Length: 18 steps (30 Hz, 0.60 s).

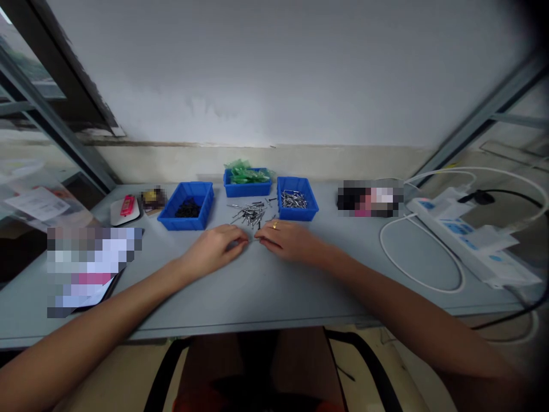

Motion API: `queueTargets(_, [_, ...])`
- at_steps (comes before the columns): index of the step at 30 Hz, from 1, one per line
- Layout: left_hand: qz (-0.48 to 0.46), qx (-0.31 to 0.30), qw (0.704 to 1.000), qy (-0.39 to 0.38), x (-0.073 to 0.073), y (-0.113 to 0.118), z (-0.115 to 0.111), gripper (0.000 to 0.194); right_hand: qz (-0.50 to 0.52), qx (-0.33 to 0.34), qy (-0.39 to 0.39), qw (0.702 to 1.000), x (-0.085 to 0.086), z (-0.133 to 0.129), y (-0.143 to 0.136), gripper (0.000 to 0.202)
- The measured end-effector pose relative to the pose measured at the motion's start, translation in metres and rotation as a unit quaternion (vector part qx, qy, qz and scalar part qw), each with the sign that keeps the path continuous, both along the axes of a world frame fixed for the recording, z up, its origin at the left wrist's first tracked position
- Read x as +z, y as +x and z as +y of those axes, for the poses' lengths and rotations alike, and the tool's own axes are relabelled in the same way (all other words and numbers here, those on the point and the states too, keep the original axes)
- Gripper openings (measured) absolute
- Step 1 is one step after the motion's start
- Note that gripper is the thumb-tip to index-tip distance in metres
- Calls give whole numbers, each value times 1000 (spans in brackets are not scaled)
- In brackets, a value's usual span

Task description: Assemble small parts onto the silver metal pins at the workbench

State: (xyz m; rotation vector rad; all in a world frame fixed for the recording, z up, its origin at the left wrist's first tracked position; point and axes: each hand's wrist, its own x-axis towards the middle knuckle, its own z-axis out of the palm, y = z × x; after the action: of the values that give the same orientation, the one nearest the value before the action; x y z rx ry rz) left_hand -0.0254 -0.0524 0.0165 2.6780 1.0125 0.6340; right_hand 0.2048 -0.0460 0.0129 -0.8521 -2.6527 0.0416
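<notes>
My left hand [217, 247] and my right hand [288, 240], which wears a ring, meet almost fingertip to fingertip low over the table. Both are closed in a pinch. A thin, pale sliver shows between the fingertips, too small to name. Just beyond them lies a loose pile of screw-like metal pieces [249, 214], mostly silver with a few dark ones. A blue bin [207, 207] of dark small pieces stands to the left, and another blue bin [311, 214] of silver screw-like pieces to the right. Behind the pile, a third blue bin [247, 190] holds green plastic packaging [243, 173].
On the grey table [266, 297], a white power strip [467, 240] with looping white cables lies at the right. A pink item [127, 205] rests on a white dish at the left, near a clear plastic container [38, 194]. Several blurred-out objects lie on both sides. A wall stands behind.
</notes>
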Motion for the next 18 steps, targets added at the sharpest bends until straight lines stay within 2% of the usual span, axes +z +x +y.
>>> queueTargets(8, [-2,7,1000,28,1,-2,0,16,-26,-38,-18,999,4,-1,5,20])
queueTargets(13, [-50,-6,998,36,0,-1,-2,16,-43,-45,-18,998,1,-4,4,23])
queueTargets(18, [-120,-13,992,42,-1,0,-5,15,-29,-60,-36,997,7,-6,2,25])
